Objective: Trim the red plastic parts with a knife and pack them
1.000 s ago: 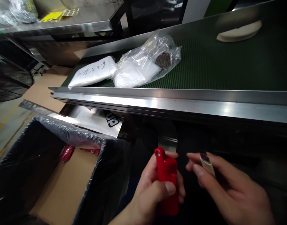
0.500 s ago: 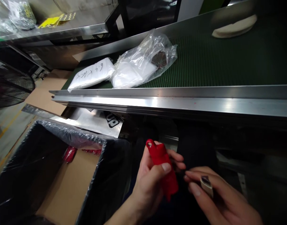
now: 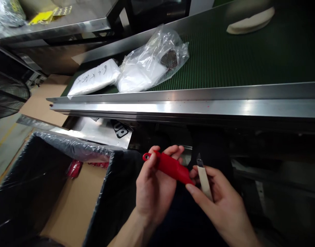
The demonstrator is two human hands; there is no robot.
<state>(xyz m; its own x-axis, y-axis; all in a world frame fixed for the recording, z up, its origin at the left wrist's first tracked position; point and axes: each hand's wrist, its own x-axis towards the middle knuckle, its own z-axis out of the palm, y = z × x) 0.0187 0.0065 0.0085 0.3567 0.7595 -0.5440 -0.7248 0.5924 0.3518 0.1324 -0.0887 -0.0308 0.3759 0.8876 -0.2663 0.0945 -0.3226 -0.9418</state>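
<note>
My left hand (image 3: 154, 185) holds a red molded piece (image 3: 173, 168), its thumb near the end that carries a small ringed hole. The piece lies tilted across the fingers, its lower end to the right. My right hand (image 3: 219, 199) grips a small knife (image 3: 204, 183) with a beige handle, its short dark blade pointing up and away. The right thumb and fingertips also touch the lower right end of the red piece. The blade stands apart from the piece.
A green conveyor belt (image 3: 211, 65) with a metal rail (image 3: 170, 105) runs ahead. On it are a white packet (image 3: 94, 78), a clear bag (image 3: 147, 65) and a cream curved object (image 3: 251, 21). To the left, a plastic-lined box (image 3: 70, 202) holds red pieces (image 3: 74, 168).
The red piece has turned from nearly upright to a flatter slant. My right hand has come left to its lower end, and the knife blade now points up.
</note>
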